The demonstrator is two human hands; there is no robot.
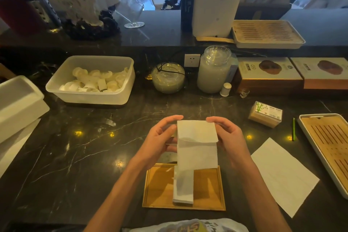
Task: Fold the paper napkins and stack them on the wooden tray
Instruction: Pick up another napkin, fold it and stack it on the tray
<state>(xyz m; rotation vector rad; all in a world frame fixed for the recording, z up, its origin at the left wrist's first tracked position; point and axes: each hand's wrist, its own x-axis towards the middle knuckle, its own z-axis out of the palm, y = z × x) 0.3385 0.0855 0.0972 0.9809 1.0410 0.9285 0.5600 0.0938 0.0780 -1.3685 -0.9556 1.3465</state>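
Midair, napkin (pixel 197 147) btwn L hand (pixel 160 138) & R hand (pixel 230 137), fingers (pixel 174 118) pinching its sides, over tray (pixel 209 188)

Two hands (pixel 160 137) (pixel 232 140), one held napkin (pixel 197 147), one wooden tray (pixel 209 190), two slatted trays (pixel 267 33) (pixel 327 145).

- Plastic tub (pixel 90 81) of pale rolled pieces, back left on the counter (pixel 75 147).
- Glass bowl (pixel 168 77) and lidded jar (pixel 213 71) near each other, with a wall socket (pixel 191 60) between them.
- Printed box (pixel 267 73) right of the jar.
- Slatted tray (pixel 327 149) at the right edge, with a green pencil (pixel 293 129) just beside it.
- Tilted wine glass (pixel 133 13) on the ledge (pixel 160 32).
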